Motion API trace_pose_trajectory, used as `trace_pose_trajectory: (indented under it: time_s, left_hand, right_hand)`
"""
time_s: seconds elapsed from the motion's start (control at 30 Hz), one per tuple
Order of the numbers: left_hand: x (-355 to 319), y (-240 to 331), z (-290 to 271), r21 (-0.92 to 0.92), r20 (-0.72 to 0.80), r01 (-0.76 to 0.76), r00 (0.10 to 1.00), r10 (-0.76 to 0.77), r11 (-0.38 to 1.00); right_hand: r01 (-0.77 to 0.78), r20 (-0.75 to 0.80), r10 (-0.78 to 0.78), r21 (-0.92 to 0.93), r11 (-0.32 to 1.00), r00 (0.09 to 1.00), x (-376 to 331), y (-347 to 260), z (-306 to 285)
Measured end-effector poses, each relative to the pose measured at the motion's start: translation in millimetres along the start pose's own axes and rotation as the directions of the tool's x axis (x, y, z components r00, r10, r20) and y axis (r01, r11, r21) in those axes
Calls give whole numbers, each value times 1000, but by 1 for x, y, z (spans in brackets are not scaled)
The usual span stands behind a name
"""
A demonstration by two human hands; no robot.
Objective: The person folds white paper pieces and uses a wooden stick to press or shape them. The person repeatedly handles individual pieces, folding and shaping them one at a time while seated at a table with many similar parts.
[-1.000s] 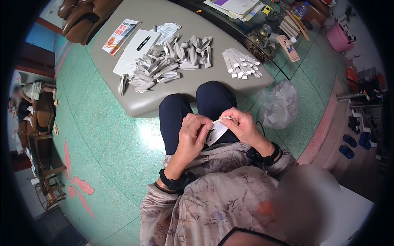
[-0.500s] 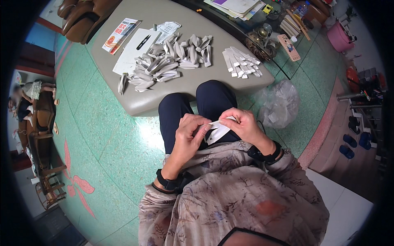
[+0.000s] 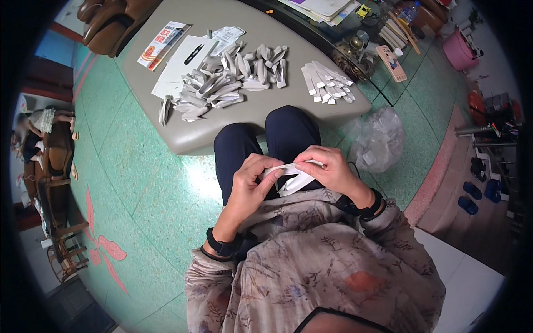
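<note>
Above my lap, a white strip (image 3: 296,182) bends round into a loop with a gap in its middle. My left hand (image 3: 252,180) pinches its left end between thumb and fingers. The upper edge is pinched by my right hand (image 3: 328,171), close to the left one. Beyond my knees, a heap of grey-white folded strips (image 3: 194,101) lies on a padded grey bench (image 3: 261,16). To its right lies a fanned stack of flat white strips (image 3: 325,83). Black thread snips (image 3: 194,54) rest on a white sheet (image 3: 173,75) at the bench's left.
A printed booklet (image 3: 162,45) lies by the sheet. On the floor right of my knees sits a clear plastic bag (image 3: 380,141). A dark glass table (image 3: 333,33) with papers and small items stands at the far right. At the far left a person (image 3: 36,130) is on a seat.
The strip between my hands has turned slightly, and its upper band now shows wider, with a larger gap below. Both hands stay pinched on it, shifted only a little.
</note>
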State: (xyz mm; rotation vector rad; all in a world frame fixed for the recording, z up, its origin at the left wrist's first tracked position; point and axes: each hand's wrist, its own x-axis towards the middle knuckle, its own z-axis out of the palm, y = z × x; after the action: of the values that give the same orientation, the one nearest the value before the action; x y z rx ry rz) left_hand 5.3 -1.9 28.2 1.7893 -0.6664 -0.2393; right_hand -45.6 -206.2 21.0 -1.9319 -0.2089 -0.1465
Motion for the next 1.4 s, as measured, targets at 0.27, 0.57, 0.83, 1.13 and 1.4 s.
trace_pose_trajectory:
  time_s: [0.27, 0.57, 0.83, 1.13, 1.4]
  left_hand:
    - [0, 1, 0, -66, 165, 176, 973, -163, 982]
    - [-6, -8, 22, -638, 64, 324, 926, -372, 698]
    - [-4, -8, 22, -771, 96, 381, 862, -498, 511]
    - [-6, -7, 0, -740, 252, 533, 785, -566, 410]
    - [-4, -7, 0, -674, 80, 335, 919, -385, 659]
  right_hand:
    - [32, 149, -30, -15, 999, 988, 1, -6, -4]
    - [-63, 81, 60, 41, 997, 995, -2, -7, 5]
    - [122, 52, -116, -128, 984, 992, -1, -1, 17]
    - [278, 77, -267, -255, 926, 961, -1, 15, 22]
    - [303, 54, -298, -148, 942, 953, -4, 3, 20]
